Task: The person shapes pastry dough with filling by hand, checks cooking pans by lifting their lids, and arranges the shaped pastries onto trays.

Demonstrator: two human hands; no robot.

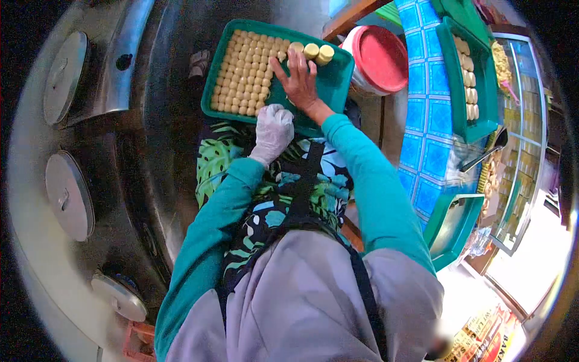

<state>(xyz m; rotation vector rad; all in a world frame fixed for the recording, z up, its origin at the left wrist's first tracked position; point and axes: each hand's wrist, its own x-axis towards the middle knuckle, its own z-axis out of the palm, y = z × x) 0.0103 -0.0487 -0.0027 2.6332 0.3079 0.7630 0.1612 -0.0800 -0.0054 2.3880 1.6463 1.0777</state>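
Observation:
On my lap sits a green tray (pixel 348 78), with rows of small round pale dough balls (pixel 244 72) packed over its left part. Three larger pale yellow cylinder-shaped pieces stand along its far side, among them the rightmost dough cylinder (pixel 326 53). My bare right hand (pixel 298 85) reaches over the tray with fingers spread, between the rows and the cylinders; its fingertips lie close to the leftmost cylinder. In a thin white glove, my left hand (pixel 274 128) is closed at the tray's near edge, beside the lowest balls. Whatever its curled fingers may hold is hidden.
A white bucket with a red lid (pixel 381 59) stands right of the tray. Farther right, a table with a blue tiled cloth (pixel 427 114) bears another green tray (pixel 456 90) of dough pieces. Several round metal lids (pixel 69 196) line the counter at left.

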